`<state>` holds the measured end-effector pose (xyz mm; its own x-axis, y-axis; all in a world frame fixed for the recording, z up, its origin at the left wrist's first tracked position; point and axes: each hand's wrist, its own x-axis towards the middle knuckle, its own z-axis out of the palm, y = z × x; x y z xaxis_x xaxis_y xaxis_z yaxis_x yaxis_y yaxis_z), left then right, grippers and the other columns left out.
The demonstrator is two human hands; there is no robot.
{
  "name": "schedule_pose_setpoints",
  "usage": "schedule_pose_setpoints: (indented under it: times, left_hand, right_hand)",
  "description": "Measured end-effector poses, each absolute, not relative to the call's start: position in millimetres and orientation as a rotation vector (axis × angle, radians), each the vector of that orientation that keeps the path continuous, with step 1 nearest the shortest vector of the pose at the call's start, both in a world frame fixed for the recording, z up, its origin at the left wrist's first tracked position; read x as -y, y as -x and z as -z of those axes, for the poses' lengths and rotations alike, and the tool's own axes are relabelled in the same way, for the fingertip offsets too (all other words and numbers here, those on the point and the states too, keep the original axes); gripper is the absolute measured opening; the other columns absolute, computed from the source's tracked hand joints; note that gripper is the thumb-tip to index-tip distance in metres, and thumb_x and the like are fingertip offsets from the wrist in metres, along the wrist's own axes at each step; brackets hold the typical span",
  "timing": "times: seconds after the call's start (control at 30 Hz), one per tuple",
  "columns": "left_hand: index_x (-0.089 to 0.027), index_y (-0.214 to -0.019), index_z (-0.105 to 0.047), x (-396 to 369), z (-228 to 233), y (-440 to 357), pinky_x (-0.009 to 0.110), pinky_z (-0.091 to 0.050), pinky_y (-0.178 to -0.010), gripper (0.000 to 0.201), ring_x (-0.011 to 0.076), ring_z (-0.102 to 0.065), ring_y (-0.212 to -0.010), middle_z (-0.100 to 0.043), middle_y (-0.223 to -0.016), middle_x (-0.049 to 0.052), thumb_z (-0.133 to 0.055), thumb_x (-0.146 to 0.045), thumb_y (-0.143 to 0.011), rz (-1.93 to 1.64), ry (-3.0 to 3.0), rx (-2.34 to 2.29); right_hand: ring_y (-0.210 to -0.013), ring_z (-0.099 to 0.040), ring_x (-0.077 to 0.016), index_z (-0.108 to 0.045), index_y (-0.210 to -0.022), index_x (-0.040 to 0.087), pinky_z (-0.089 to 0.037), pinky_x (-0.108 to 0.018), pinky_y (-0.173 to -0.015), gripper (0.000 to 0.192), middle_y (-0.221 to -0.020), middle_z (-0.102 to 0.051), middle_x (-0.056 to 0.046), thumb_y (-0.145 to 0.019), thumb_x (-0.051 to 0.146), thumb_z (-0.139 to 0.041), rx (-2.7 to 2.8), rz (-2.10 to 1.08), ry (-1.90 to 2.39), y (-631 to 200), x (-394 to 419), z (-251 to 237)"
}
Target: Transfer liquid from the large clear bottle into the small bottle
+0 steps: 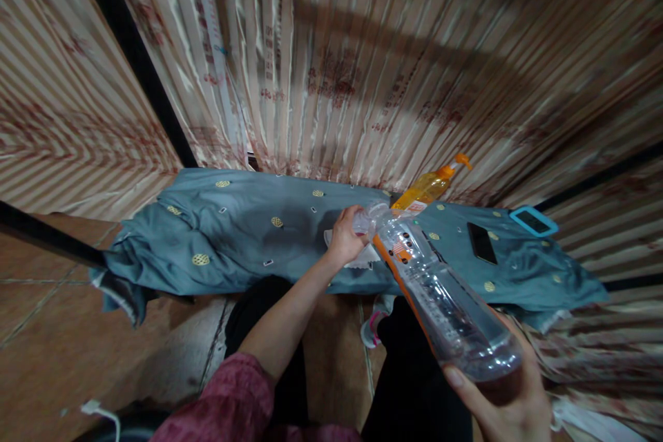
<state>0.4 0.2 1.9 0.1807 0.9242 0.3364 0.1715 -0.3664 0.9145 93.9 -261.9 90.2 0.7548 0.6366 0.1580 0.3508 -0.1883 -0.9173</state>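
Observation:
A large clear plastic bottle (445, 297) with an orange-edged label lies tilted across the air in front of me, its base toward me and its narrow end pointing up and left. My right hand (510, 394) grips the base, thumb on the near side. Around the clear narrow end, the fingers of my left hand (346, 238) are closed; whether a separate clear piece sits there I cannot tell. Below the left hand, a white tissue or cloth (365, 259) is partly hidden. Just behind the bottle is an orange pump bottle (427, 188) of yellow liquid.
A grey-blue cloth (243, 221) with yellow prints covers the low bench. On its right part lie a black phone (481, 243) and a blue-framed digital display (533, 221). Pleated curtains (331, 69) rise behind, with dark poles (137, 55) at the sides.

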Motion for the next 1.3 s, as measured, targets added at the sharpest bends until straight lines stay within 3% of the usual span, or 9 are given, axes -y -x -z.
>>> schedule_pose_setpoints:
  times: [0.7,1.13,1.3]
  left_hand:
    - [-0.019,-0.118,-0.062,-0.3,-2.0,-0.6,0.044,-0.053,-0.106,0.05,0.027,-0.067,-0.115,-0.07,-0.121,0.01,-0.079,-0.012,-0.071,-1.237,-1.703,-1.051]
    - [-0.018,-0.117,-0.062,-0.4,-2.4,-0.6,0.044,-0.053,-0.106,0.051,0.0265,-0.067,-0.115,-0.07,-0.122,0.01,-0.081,-0.012,-0.07,-1.233,-1.709,-1.057]
    - [-0.019,-0.118,-0.063,0.3,-2.9,0.4,0.043,-0.054,-0.104,0.05,0.0262,-0.067,-0.114,-0.071,-0.121,0.01,-0.08,-0.014,-0.071,-1.241,-1.703,-1.055]
  right_hand:
    - [-0.129,-0.056,-0.0373,-0.049,-0.147,0.02,-0.044,-0.05,-0.11,0.103,-0.142,-0.058,-0.015,-0.059,0.058,-0.089,0.778,-0.309,1.798,-94.7,262.3,-89.6]
    - [-0.122,-0.062,-0.034,-0.053,-0.142,0.021,-0.056,-0.041,-0.093,0.094,-0.14,-0.06,-0.014,-0.059,0.048,-0.09,0.813,-0.29,1.768,-97.4,262.5,-88.1]
    - [-0.122,-0.062,-0.035,-0.052,-0.143,0.02,-0.055,-0.045,-0.098,0.096,-0.139,-0.061,-0.014,-0.061,0.054,-0.088,0.842,-0.243,1.809,-96.4,261.9,-89.4]
